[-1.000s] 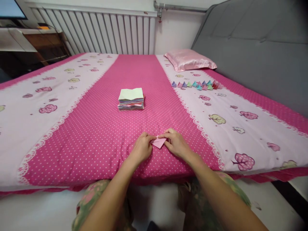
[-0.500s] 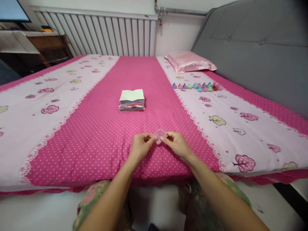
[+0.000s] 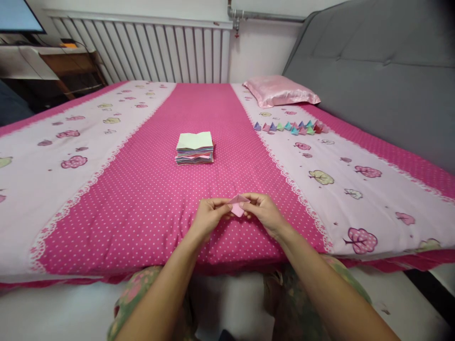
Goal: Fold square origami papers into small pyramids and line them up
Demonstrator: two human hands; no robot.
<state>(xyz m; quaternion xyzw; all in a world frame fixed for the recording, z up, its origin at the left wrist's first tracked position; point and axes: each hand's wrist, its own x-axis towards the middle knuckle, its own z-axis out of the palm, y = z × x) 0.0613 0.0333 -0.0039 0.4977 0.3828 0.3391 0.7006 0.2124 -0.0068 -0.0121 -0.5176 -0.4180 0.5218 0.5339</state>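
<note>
At the far left a screen (image 3: pixel 17 14) sits above a shelf (image 3: pixel 67 59), and a radiator (image 3: pixel 149 49) runs along the wall behind the bed. The sheet (image 3: pixel 142 203) under your hands is deep pink with white dots down the middle, with pale bands printed with trees on either side. On the middle band, well beyond your hands, lies a stack (image 3: pixel 195 148) of coloured squares, a pale green one on top.

Your left hand (image 3: pixel 208 218) is over the near part of the bed. Its fingers are curled in narrow, and thumb and fingertips pinch the left side of the paper (image 3: pixel 237 204). The paper is small, pink and folded, with a point turned down toward you. It is held up at your fingertips between your two hands, nearer to you than the stack and on the same dotted band. Your right hand (image 3: pixel 263 213) grips its right side the same way, fingers closed tight on it.

Further right, on the pale band, a row (image 3: pixel 289 127) of little folded shapes in purple, pink, green, blue and red stands in a line, well apart from your hands. Behind it a pink pillow (image 3: pixel 280 90) lies near the grey headboard (image 3: pixel 373 61), which fills the right side. Below the bed edge your knees (image 3: pixel 142 289) show in flowered cloth
</note>
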